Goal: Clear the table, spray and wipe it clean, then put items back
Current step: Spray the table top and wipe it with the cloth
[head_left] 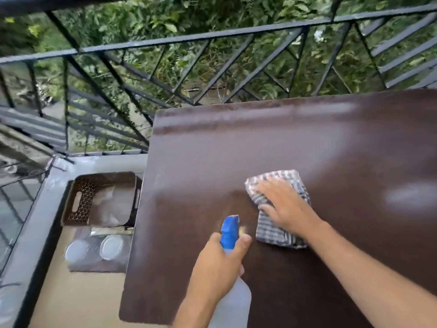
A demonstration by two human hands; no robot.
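A dark brown table fills the right of the view, its top bare apart from the cloth. My right hand lies flat with spread fingers on a grey-and-white checked cloth, pressing it onto the tabletop near the middle. My left hand grips a clear spray bottle by the neck, below its blue nozzle head. The nozzle points away over the table, just left of the cloth.
On the floor left of the table stands a brown perforated basket with blurred contents. In front of it lies a grey tray holding two round white items. A black metal railing with greenery behind borders the far side.
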